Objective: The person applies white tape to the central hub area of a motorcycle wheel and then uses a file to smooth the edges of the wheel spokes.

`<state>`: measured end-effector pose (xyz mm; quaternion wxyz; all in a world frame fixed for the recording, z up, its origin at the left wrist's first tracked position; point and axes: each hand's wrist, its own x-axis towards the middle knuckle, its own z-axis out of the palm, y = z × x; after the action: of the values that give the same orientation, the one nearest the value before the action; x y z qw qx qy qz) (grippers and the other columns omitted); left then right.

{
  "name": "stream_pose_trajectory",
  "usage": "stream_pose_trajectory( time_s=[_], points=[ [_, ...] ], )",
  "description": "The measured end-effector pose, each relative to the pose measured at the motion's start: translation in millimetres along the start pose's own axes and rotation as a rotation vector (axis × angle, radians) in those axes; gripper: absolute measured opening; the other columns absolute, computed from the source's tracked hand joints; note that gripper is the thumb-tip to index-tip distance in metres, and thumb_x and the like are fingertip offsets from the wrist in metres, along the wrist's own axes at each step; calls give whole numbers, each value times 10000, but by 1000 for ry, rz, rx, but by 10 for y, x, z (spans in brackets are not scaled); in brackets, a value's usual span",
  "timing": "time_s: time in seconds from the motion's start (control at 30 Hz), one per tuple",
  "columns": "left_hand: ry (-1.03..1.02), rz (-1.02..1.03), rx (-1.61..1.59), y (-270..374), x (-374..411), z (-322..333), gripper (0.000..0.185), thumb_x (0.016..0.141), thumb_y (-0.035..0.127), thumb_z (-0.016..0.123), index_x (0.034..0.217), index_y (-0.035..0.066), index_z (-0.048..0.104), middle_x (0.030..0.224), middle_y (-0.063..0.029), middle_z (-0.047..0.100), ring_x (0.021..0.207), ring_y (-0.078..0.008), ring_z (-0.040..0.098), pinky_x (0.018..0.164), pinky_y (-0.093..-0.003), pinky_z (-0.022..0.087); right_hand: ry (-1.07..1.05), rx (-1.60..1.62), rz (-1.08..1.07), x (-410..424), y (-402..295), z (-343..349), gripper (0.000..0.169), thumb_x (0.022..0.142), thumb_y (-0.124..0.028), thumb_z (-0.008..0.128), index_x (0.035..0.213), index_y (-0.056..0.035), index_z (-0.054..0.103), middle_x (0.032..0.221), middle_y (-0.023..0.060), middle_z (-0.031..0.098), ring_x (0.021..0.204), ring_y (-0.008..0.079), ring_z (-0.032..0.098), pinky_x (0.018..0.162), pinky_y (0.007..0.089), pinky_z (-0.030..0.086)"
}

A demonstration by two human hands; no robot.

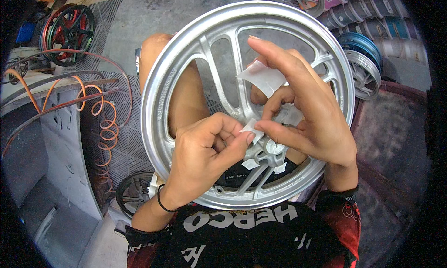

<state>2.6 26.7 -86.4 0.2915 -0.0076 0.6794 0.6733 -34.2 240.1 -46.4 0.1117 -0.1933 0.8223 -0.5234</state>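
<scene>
A silver cast motorcycle wheel rim (153,103) rests across my lap, its hub below my fingers. Between thumb and forefinger my left hand (206,152) pinches a small piece of whitish masking tape (250,128). The thumb and a finger of my right hand (314,110) grip the upper edge of that same piece. A larger torn tape piece (263,77) clings to the fingers of my right hand. White tape covers the hub centre (274,147), and further bits sit on the lugs, one at the lower left (250,164) and one at the lower right (280,168).
Red and dark green wheels (70,33) stand at the upper left. A coiled orange air hose (108,128) hangs beside a grey metal panel (66,142). Blue (363,46) and silver (365,74) rims stand at the right, near stacked buckets (366,9). A dark wheel (134,191) lies at the lower left.
</scene>
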Motion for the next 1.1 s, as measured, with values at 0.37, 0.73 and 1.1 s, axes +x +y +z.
stream_pose_trajectory(
  time_s=[0.37,0.73,1.1],
  points=[
    [-1,42,8,-44,12,1,106,957,58,732,937,7,642,777,8,678,575,13,534,466,-149,367,20,3,-3,-14,11,13,923,735,59,811,1557,-12,398,1339,185,531,949,188,611,688,262,576],
    [22,139,157,-22,36,-10,139,925,29,755,898,13,620,765,21,659,643,18,548,529,-152,405,29,16,-5,-10,18,28,941,720,82,801,1562,-24,395,1337,179,533,942,186,615,684,261,572],
    [29,128,208,26,35,-29,188,908,39,779,867,29,596,715,54,600,628,23,512,520,-152,377,42,5,2,-14,7,38,937,720,71,802,1560,-23,397,1345,181,536,925,177,623,676,260,568]
  ],
)
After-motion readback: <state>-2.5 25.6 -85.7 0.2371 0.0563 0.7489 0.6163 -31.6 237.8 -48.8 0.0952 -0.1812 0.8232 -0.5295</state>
